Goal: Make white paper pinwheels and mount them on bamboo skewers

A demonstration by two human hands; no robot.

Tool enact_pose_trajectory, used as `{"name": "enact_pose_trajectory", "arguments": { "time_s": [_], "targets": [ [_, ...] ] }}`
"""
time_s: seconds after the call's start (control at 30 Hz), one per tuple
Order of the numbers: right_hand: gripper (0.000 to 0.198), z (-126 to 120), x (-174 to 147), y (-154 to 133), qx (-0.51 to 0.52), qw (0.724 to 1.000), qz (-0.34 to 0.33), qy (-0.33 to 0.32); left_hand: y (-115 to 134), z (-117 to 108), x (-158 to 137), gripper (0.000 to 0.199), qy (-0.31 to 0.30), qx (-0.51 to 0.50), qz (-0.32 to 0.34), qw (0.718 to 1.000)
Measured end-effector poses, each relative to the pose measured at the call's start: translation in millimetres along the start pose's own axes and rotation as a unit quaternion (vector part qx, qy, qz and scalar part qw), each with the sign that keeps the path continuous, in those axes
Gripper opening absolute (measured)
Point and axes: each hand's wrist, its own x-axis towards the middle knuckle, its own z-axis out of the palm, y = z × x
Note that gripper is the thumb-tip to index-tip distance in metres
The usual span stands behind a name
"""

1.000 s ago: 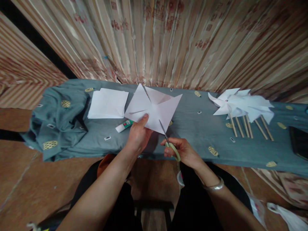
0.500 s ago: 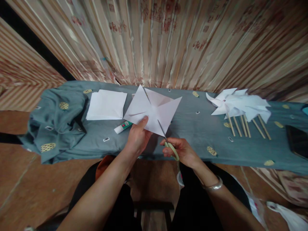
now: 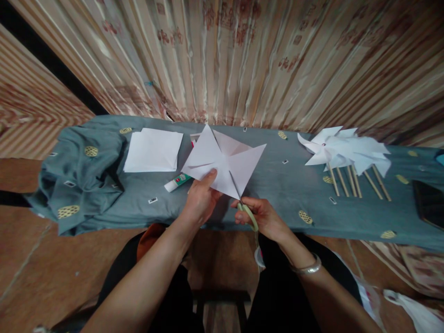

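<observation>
My left hand (image 3: 204,196) grips a square of white paper (image 3: 239,169) at its lower left edge, thumb on top. Slits run from the paper's corners toward its middle. My right hand (image 3: 262,217) is closed round the pale green handles of a pair of scissors (image 3: 248,213). Their blades are at the paper's near corner and point toward its centre. Just left of the paper, a glue stick (image 3: 177,182) with a white cap and green label lies on the cloth. The fingers of my left hand beneath the paper are hidden.
A stack of white paper (image 3: 154,150) lies to the left, beside bunched grey-green cloth (image 3: 86,171). On the right are several white paper pinwheels (image 3: 350,148) on sticks. A dark phone (image 3: 428,203) rests at the far right. A pleated curtain (image 3: 225,60) hangs behind.
The paper has shifted slightly to the right and down with my left hand. My right hand and the scissors stay in nearly the same place.
</observation>
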Motion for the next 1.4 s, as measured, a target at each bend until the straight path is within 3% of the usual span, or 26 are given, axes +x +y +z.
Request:
{"name": "enact_pose_trajectory", "arguments": {
  "time_s": [0.57, 1.03, 1.4],
  "targets": [
    [0.044, 4.8, 1.3, -0.6, 0.037, 0.999, 0.014, 0.02, 0.8, -1.7, -0.4, 0.015, 0.004, 0.001, 0.0, 1.0],
    [0.044, 2.7, 1.3, 0.4, 0.01, 1.0, -0.002, 0.021, -5.8, -5.2, -2.4, 0.037, -0.047, 0.012, 0.005, 0.999],
    [0.042, 6.2, 2.0, -2.2, 0.025, 0.999, 0.008, 0.036, -5.4, -5.4, -2.3, 0.028, -0.045, 0.034, 0.007, 0.998]
  ]
}}
